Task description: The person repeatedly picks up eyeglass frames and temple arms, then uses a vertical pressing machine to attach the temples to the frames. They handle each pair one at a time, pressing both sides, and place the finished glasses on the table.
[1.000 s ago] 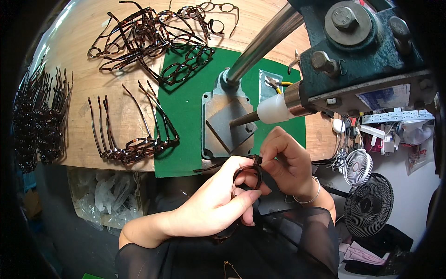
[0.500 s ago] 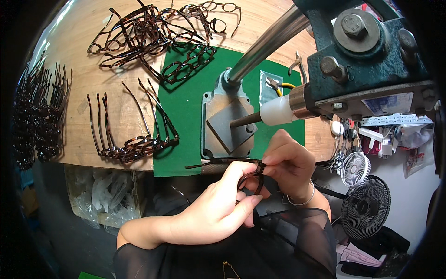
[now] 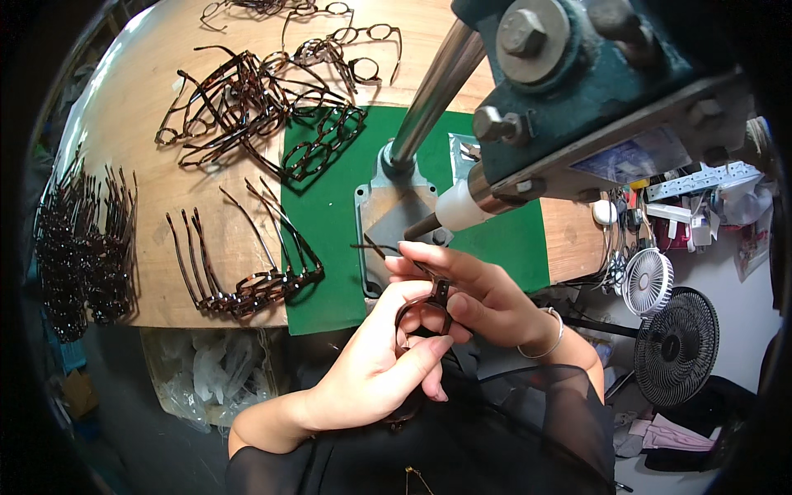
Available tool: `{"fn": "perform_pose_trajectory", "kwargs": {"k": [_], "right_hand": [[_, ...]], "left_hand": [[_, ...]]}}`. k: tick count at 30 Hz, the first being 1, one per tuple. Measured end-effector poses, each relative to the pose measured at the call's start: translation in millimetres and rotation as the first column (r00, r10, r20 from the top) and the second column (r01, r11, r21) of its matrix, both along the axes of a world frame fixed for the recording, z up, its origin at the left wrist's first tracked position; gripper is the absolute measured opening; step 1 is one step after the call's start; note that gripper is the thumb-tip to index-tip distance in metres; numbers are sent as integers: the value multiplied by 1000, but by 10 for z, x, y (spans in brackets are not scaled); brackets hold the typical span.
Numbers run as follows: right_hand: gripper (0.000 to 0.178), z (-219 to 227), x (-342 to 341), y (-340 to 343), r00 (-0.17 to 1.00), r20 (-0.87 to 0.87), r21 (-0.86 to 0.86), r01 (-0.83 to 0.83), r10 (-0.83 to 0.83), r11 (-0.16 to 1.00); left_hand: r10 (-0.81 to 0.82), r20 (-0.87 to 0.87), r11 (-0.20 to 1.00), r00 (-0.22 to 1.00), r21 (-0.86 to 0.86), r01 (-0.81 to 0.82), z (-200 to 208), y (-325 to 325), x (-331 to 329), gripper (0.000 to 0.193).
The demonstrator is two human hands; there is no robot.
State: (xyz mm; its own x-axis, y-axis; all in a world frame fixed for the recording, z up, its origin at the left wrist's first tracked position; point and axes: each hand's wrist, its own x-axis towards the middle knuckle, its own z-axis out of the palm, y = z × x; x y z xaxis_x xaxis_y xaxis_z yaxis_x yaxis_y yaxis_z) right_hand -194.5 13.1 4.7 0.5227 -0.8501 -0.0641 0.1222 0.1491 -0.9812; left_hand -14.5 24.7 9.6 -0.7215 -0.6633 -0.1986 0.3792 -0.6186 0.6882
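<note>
Dark tortoiseshell eyeglass frames (image 3: 440,290) are held between my two hands, just in front of the press base. My left hand (image 3: 370,356) is closed round the rim part, its thumb and fingers pinching from below. At the hinge end my right hand (image 3: 487,301) grips the frames, thumb on the near side and fingers laid along the temple arm. Tips of the temple arms point up and left past my right fingers. My fingers hide part of the rims. Behind them rises a green bench press (image 3: 569,124), its rod above a dark square plate (image 3: 396,227).
On the green mat (image 3: 330,289) and wooden table (image 3: 173,107) lie a tangled heap of eyeglass frames (image 3: 239,99), a neat row of them (image 3: 256,293) and a dense stack (image 3: 82,264). Below the table edge sits a bin of plastic bags (image 3: 206,371). Fans (image 3: 676,346) stand at right.
The eyeglass frames have turned so the temple arms tilt up and left. My right hand has shifted from a fingertip pinch to lying along the arm. The view has shifted too.
</note>
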Motion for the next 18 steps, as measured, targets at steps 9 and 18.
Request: {"fn": "perform_pose_trajectory", "kwargs": {"k": [9, 18], "right_hand": [[38, -65, -258, 121, 973, -154, 5, 175, -173, 984], [23, 715, -760, -154, 708, 70, -745, 505, -703, 435]], "left_hand": [[298, 51, 936, 953, -212, -281, 268, -337, -235, 39], [264, 58, 952, 963, -175, -251, 354, -455, -310, 35]]}}
